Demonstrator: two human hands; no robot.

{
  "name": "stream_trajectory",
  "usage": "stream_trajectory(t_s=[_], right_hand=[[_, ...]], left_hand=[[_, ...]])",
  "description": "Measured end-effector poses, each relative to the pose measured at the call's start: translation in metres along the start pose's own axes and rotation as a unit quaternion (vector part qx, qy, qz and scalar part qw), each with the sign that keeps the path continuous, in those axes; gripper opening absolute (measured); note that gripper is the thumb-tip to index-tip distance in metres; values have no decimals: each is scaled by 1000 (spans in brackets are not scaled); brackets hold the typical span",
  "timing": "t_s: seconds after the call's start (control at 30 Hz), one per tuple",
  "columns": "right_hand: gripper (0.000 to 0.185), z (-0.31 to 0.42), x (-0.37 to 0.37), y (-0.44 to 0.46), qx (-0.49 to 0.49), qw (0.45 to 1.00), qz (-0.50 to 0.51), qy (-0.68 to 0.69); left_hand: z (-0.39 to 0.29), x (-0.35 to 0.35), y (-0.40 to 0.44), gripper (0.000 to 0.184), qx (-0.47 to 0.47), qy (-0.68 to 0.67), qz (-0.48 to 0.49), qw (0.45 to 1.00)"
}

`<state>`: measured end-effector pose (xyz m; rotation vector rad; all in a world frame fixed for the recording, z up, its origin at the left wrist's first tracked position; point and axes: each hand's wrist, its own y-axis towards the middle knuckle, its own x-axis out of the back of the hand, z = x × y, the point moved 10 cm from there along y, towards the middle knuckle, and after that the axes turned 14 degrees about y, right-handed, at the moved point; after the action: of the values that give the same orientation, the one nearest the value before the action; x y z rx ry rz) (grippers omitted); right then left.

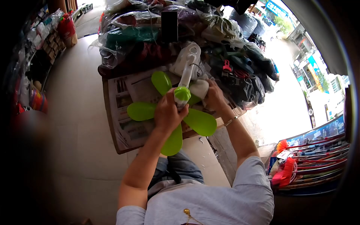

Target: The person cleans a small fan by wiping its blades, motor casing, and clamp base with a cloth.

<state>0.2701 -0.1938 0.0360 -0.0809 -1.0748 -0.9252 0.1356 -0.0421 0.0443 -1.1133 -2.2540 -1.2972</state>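
A small fan with bright green blades (201,122) and a white stem (186,75) is held up over a newspaper-covered table. My left hand (167,114) is closed round the fan's hub, just below its green ribbed cap (182,94). My right hand (215,96) grips a white wad (199,88), which looks like a cloth, close beside the stem; its fingertips are partly hidden behind the wad. Behind the stem rests a white rounded base (183,66), with a thin dark cord near it.
Newspaper (129,125) covers the table. Bagged goods (131,30) are heaped along its far side, with a dark phone-like slab (169,26) upright among them. Black plastic bags (258,90) lie at the right. Long-handled brooms (318,157) stand lower right, shelves of goods (52,45) at left.
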Motion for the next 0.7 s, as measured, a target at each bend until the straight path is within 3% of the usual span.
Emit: stream_trajectory(t_s=[0.1,0.17,0.23,0.37,0.4,0.5,0.57,0.6,0.7], right_hand=[[39,56,-19,-9,101,990,52,88],[35,42,-22,-5,91,979,61,173],[29,10,-23,8,83,993,52,66],[27,-24,-15,14,-80,996,-43,7],[30,-7,-25,12,-53,998,14,13],[34,53,-34,0,128,985,45,105],[33,32,-25,5,90,984,29,154],[32,4,-26,12,9,998,32,58],[31,-23,-12,21,-18,999,-27,34]], left_hand=[[-4,2,-2,68,-8,2,-16,1000],[0,2,-4,67,34,-4,-2,999],[-2,1,-3,68,18,3,8,1000],[-4,5,-3,71,-20,26,-32,999],[-4,4,-3,71,-23,27,-33,999],[-7,7,-3,72,-33,33,-47,998],[-6,6,-5,73,-15,36,-26,999],[-6,7,-5,73,-20,38,-26,999],[-4,2,-2,75,-12,26,-6,1000]])
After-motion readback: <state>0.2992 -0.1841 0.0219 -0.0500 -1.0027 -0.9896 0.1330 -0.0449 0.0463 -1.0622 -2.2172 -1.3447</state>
